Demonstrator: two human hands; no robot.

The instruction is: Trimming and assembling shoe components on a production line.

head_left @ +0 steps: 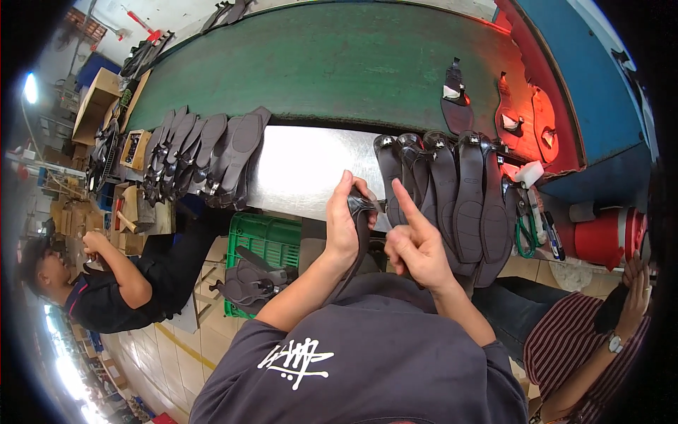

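My left hand is wrapped round a black sandal, held upright in front of my chest with its sole side toward my right hand. My right hand is just beside the sandal's upper end. Its index finger points up while the thumb presses against the other curled fingers; whether something small is pinched there is hidden. Directly ahead lies a bare steel plate. A row of dark sandals, soles up, lies close to the right of my right hand.
More sandals are stacked left of the plate. Beyond runs a green conveyor belt, with sandals under red light at its right. A green crate holds sandals below. Green-handled scissors lie right. Co-workers sit left and right.
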